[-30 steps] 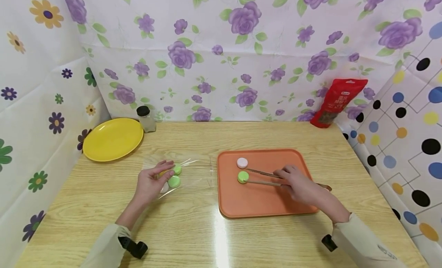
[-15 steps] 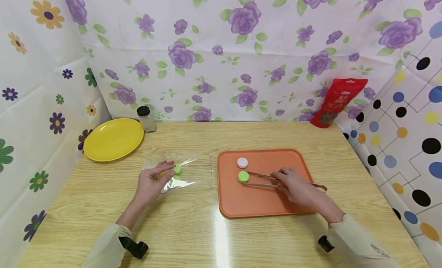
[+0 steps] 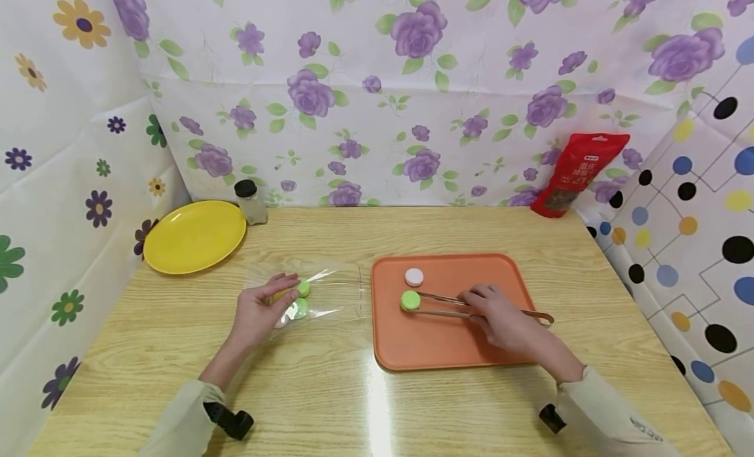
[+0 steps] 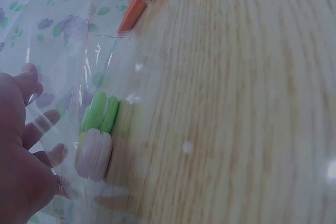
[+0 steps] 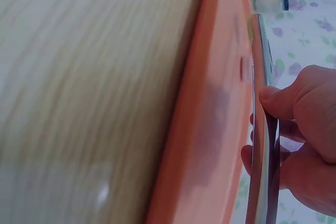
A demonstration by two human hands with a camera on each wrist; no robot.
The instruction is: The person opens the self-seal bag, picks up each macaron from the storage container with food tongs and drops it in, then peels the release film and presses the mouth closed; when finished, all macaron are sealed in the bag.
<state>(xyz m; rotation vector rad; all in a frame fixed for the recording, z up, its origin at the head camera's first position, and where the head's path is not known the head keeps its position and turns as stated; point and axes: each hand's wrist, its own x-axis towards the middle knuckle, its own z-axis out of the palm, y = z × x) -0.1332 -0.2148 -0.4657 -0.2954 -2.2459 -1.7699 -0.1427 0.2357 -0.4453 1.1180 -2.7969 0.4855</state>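
My left hand (image 3: 259,310) holds a clear plastic bag (image 3: 336,296) lying on the table, fingers and thumb bent over its left end. Inside are two green macarons (image 3: 299,308), a pale one (image 4: 94,154) and a bit of yellow partly hidden by the hand. My right hand (image 3: 497,318) grips metal tongs (image 3: 442,313) over an orange tray (image 3: 436,359). A green macaron (image 3: 410,300) sits between the tong tips at the tray's left side. Just behind it, a pale pink macaron (image 3: 414,277) lies on the tray. In the right wrist view, thumb and fingers squeeze the tongs (image 5: 261,156).
A yellow plate (image 3: 194,237) is at the back left, beside a black-lidded jar (image 3: 252,205). Against the back right wall leans a red pouch (image 3: 580,172). Floral and dotted sheets surround the wooden table (image 3: 318,391) behind and at both sides.
The tong tips have come to stand either side of the green macaron, which has shifted slightly left. My right hand has moved a little left. The left hand stays in place.
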